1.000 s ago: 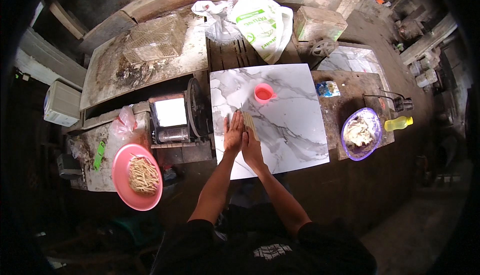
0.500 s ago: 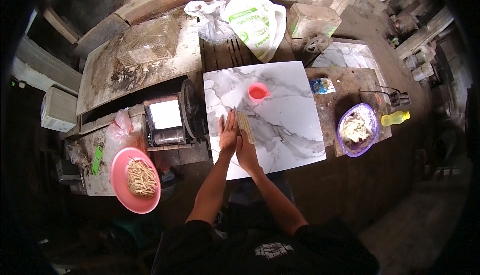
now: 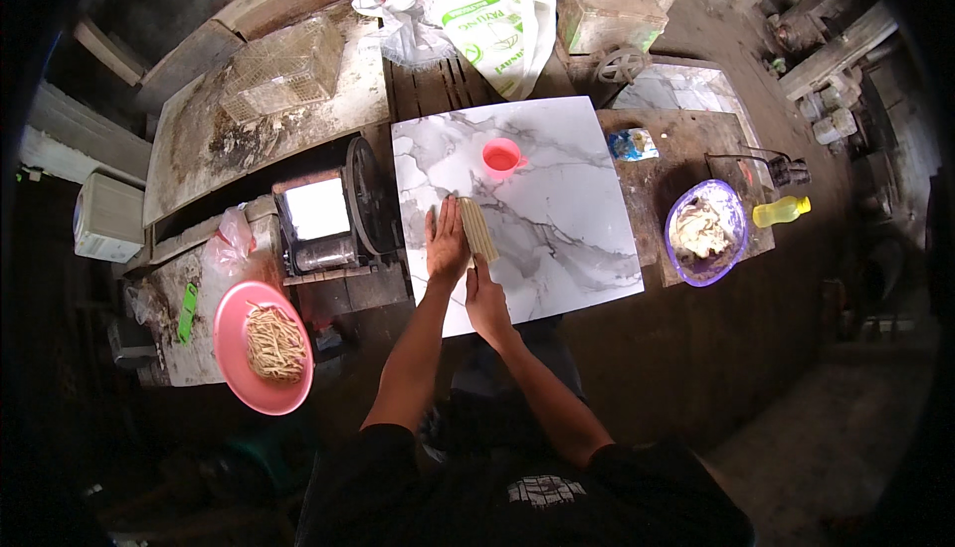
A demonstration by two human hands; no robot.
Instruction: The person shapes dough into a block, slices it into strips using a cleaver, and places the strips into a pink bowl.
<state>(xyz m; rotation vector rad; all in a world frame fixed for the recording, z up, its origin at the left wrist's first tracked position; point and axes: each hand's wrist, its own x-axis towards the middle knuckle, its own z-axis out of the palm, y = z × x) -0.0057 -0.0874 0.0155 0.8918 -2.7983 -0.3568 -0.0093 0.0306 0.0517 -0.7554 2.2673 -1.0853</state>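
Observation:
My left hand point(image 3: 447, 248) lies flat, its fingers stretched forward along the left side of a pale dough slab point(image 3: 477, 229) that is marked with lengthwise strips. Closed at the near end of the slab is my right hand point(image 3: 486, 300). It grips what looks like a knife, of which only a little shows between the hands; the blade is mostly hidden. Under both hands is a white marbled board point(image 3: 557, 239). Beyond the dough on that board stands a pink cup point(image 3: 502, 156) with reddish contents.
On the left, a pink basin point(image 3: 227, 343) holds many cut dough sticks, near a roller machine point(image 3: 316, 217) with a big wheel. To the right are a purple bowl point(image 3: 737, 211) of dough, a yellow bottle point(image 3: 782, 212) and a blue-white packet point(image 3: 633, 144). A white sack point(image 3: 502, 30) stands behind the board.
My right hand has drawn back toward me from beside the left hand, down to the dough's near end. The left hand stays on the dough's left side. The whole view has shifted slightly.

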